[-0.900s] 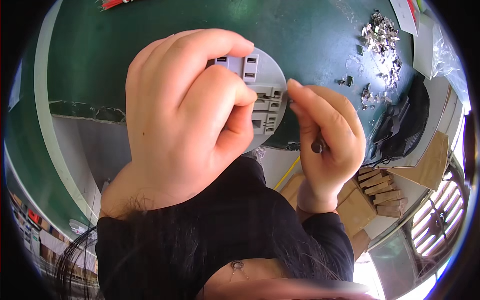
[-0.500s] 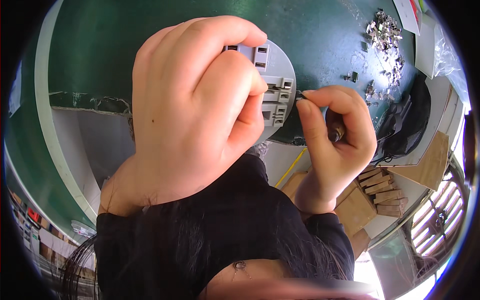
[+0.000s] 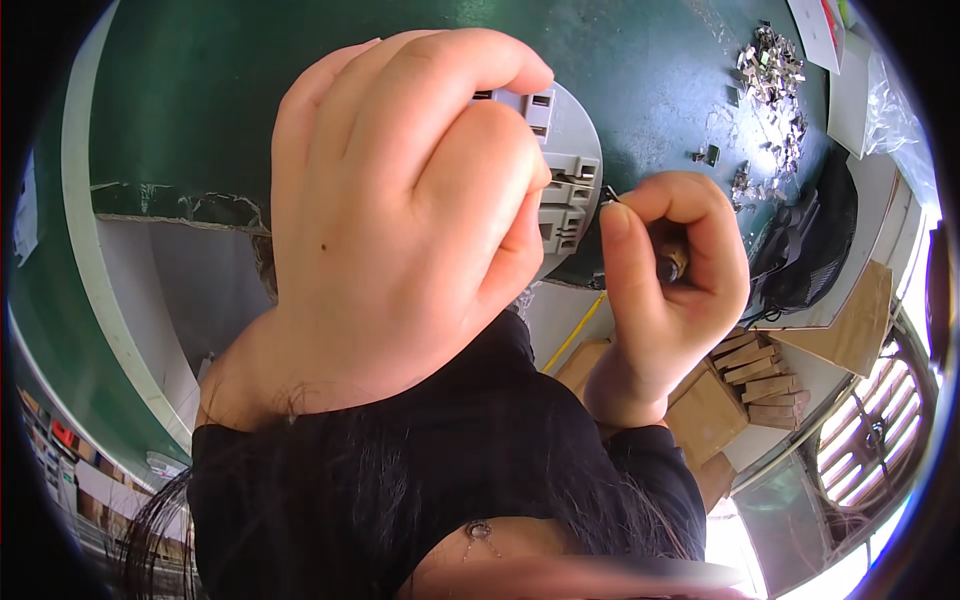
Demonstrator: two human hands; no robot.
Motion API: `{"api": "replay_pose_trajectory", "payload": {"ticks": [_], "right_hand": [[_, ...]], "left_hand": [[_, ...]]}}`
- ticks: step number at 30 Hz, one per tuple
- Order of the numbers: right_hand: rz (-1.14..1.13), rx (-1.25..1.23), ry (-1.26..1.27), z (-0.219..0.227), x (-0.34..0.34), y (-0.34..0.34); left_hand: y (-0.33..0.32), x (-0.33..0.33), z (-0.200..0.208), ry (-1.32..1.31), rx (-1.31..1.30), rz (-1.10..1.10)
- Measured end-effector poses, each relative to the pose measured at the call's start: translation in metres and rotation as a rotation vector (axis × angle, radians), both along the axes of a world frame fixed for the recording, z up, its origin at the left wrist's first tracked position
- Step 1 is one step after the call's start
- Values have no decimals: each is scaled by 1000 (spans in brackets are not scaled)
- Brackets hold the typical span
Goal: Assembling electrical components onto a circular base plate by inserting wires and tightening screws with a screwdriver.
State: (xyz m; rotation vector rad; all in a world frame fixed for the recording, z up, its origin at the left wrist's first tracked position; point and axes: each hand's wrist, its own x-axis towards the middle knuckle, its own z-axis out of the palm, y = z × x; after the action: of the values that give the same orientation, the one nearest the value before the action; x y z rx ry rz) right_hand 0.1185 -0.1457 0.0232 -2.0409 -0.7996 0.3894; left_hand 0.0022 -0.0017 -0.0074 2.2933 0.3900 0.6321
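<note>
Green table [image 3: 200, 120], left hand [image 3: 400, 220] gripping grey part [image 3: 570, 170], right hand [image 3: 670, 290] pinching pin beside it

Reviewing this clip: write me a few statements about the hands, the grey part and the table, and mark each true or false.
1. The left hand grips the grey plastic part. True.
2. The right hand lies flat and empty on the table. False: it is raised, pinching a small metal piece beside the part.
3. The table top is green. True.
4. The pile of small metal parts lies at the near left. False: it lies at the far right.
</note>
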Motion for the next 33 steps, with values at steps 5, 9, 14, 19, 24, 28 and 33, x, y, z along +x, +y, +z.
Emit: {"api": "replay_pose_trajectory", "payload": {"ticks": [5,9,14,19,24,28,33], "right_hand": [[5,-69,23,1,-1,1],[13,-36,4,0,0,2],[18,-67,-12,2,-3,5],[152,-138,-273,4,0,7],[626,-325,-793,28,33,16],[707,-358,-756,34,36,33],[781,-495,-706,49,39,50]], "left_hand": [[-1,0,-2,-8,-2,14],[-1,0,-2,-15,-2,20],[2,-2,5,53,77,-37],[2,-4,7,70,96,-46],[-2,0,2,20,54,-46],[-4,-4,-2,8,42,15],[-3,1,-4,-40,-1,34]]}}
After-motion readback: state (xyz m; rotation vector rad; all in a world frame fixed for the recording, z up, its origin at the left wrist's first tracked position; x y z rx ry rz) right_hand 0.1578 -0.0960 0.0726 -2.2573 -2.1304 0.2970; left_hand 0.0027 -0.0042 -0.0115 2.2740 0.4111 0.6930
